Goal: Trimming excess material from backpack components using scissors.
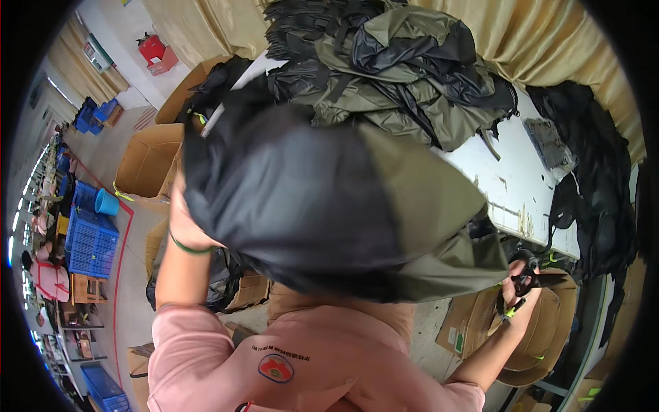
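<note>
A large black and olive-green fabric bag is held up in front of me, its upper part smeared by motion. My left hand is at the bag's left side, with a dark green band at the wrist; the fingers are tucked out of sight behind the fabric. At the bag's right lower corner, my right hand is closed round a pair of black scissors, whose dark blades point right. The bag's edge touches or lies very near that hand; I cannot tell which. Something with a yellow tip shows by the right palm.
Behind the bag, a white table bears a heap of similar bags and a plastic-wrapped packet. Black fabric hangs at its right. Cardboard boxes stand left, another box below my right hand. Blue crates are farther left.
</note>
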